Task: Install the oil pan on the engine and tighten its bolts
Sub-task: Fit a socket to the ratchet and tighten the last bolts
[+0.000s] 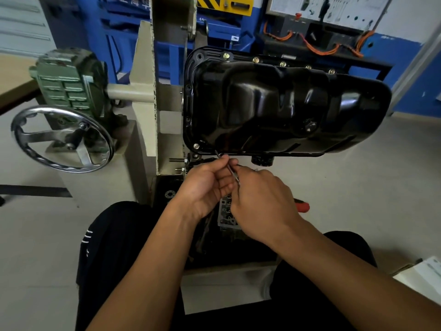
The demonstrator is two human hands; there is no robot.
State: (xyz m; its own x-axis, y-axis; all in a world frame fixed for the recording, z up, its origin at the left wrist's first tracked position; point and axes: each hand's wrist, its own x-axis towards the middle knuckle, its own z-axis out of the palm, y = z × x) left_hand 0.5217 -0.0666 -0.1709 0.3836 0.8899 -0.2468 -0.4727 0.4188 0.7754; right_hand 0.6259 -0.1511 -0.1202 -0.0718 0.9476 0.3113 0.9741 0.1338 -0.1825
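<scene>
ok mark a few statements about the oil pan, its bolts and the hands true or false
1. The glossy black stamped-metal oil pan has its domed side toward the camera. True.
2. A row of brass-coloured bolts stands along the pan's far flange. True.
3. The chrome spoked handwheel is right of the pan. False: it is left of it.
4. The left hand rests on the handwheel. False: it and the right hand both hold a thin metal tool at the pan's near edge.
5. The near left corner hole is empty. False: a corner bolt sits there.

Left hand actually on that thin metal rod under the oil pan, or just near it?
Touching. Head view: the left hand pinches the thin metal rod between thumb and fingers, just below the oil pan edge.
</scene>
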